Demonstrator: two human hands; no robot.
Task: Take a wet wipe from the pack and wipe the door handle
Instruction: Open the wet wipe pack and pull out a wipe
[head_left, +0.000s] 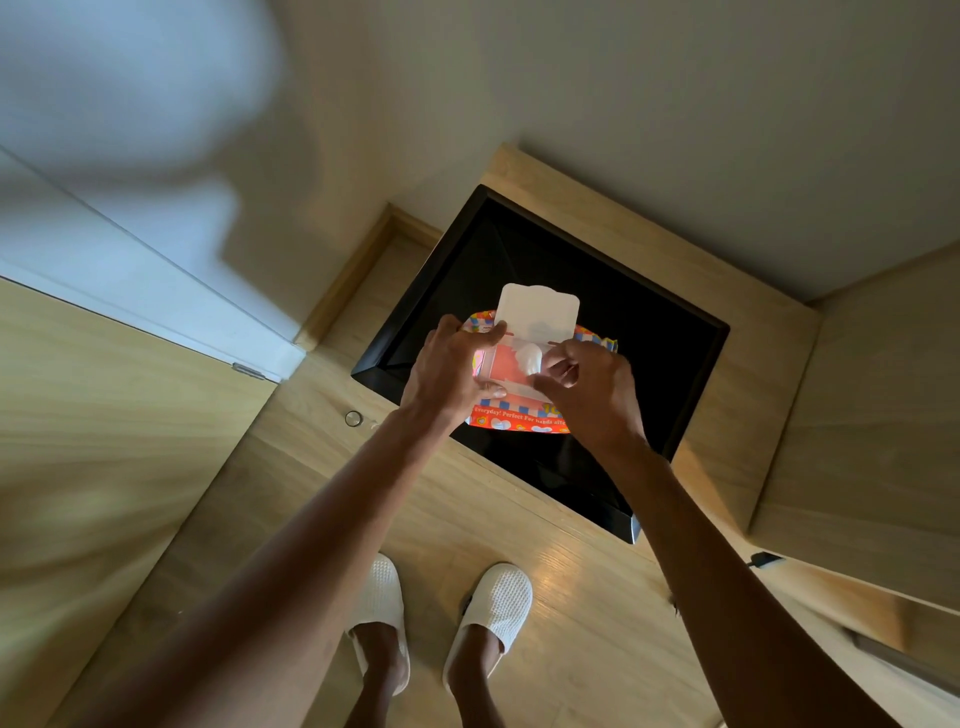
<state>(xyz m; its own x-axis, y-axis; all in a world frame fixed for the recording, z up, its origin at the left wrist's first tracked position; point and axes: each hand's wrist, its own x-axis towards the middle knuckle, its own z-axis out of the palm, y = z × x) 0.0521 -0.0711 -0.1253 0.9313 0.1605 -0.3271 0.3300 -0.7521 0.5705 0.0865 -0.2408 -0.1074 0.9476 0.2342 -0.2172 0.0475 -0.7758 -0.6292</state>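
A red and orange wet wipe pack (524, 421) lies on a black table (670, 353) in front of me. Its white lid (537, 306) is flipped up and open. A white wet wipe (531, 357) sticks up out of the pack's opening. My left hand (449, 369) holds the pack's left side, thumb on its front edge and fingers by the lid hinge. My right hand (592, 387) pinches the wipe between thumb and fingertips. No door handle is in view.
A wooden door (104, 415) stands at the left with a metal hinge (248, 370) and a white frame (130, 270). A round metal floor stop (354, 418) sits near the table's left corner. Wooden panels rise at the right. My white slippers (493, 608) stand on the wood floor.
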